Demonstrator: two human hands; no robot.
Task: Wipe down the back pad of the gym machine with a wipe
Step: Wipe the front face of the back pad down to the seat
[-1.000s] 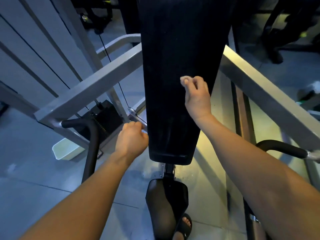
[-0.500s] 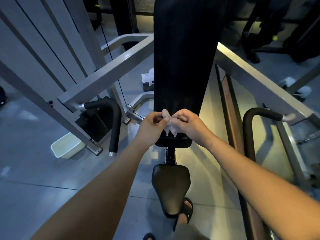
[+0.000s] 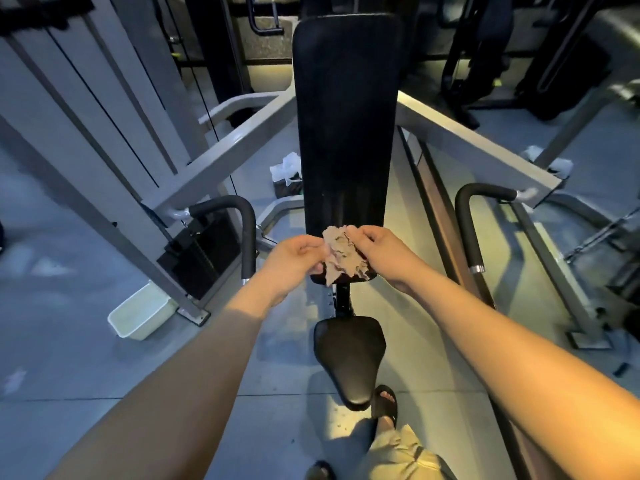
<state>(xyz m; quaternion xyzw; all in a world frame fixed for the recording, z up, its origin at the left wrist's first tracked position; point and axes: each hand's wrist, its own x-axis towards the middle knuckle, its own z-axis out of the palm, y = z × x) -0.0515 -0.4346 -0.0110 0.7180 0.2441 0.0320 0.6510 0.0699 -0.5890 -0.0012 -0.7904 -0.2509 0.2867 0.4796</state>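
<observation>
Both hands — left hand (image 3: 298,256) and right hand (image 3: 377,249) — are pinching a crumpled wipe (image 3: 343,254), covering the back pad (image 3: 346,133)'s near end. A seat (image 3: 349,355) is sitting nearer — a pale tub (image 3: 142,311) is lying left on the floor.

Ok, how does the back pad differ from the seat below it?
The back pad is long, rectangular and near upright; the seat is short, tapered and lies flat. The wipe, pinched by the left hand and right hand, covers the back pad's lower end, not the seat. Both are black and padded.

Black back pad (image 3: 346,126), pale crumpled wipe (image 3: 343,254), grey frame (image 3: 221,150).
</observation>
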